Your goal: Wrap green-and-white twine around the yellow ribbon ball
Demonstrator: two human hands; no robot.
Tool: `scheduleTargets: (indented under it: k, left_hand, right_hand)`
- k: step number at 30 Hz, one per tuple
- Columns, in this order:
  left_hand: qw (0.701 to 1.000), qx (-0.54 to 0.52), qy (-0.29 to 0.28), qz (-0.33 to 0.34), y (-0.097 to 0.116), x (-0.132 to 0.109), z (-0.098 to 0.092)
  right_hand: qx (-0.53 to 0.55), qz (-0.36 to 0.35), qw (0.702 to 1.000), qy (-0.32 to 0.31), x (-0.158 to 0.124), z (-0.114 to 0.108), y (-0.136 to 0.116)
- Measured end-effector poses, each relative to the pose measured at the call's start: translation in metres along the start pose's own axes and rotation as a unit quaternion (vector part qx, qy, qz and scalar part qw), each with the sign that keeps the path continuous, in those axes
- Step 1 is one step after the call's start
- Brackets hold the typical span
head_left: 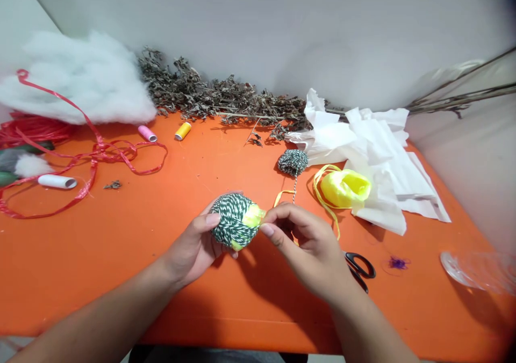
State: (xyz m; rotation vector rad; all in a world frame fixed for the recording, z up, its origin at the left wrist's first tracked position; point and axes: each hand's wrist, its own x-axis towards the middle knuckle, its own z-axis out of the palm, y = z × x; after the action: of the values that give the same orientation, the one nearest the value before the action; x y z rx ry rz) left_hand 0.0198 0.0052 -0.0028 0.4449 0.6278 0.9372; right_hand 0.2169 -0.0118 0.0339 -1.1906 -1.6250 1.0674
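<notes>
My left hand (193,245) is wrapped round a ball (234,220) wound in green-and-white twine, with yellow raffia showing at its right side. My right hand (306,245) is closed in a pinch right beside the ball, on the twine strand that runs back to a small green-and-white twine ball (293,162) on the orange table (161,207). A yellow raffia roll (345,188) lies just right of it, with loose yellow loops trailing toward my right hand.
Black-handled scissors (360,269) lie under my right wrist. White tissue paper (379,153) sits at the right, dried branches (226,97) along the wall, white stuffing (80,78) and red raffia (97,153) at the left, with pink (147,133), yellow (183,131) and white (57,181) spools.
</notes>
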Motion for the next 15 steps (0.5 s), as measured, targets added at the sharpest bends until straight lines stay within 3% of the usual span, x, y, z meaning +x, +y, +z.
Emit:
scheduleTargets:
  k: [9,15]
  left_hand:
    - [0.999,-0.031,-0.026,-0.005,-0.0035,0.0001,-0.0004]
    - [0.998,-0.049,-0.024,-0.026,-0.0058,-0.0009,-0.0012]
  right_hand:
    - [0.185,0.122,0.973,-0.055,0.0064,0.0029,0.0032]
    - [0.276,0.155,0.947,-0.056,0.0084,0.0039,0.0076]
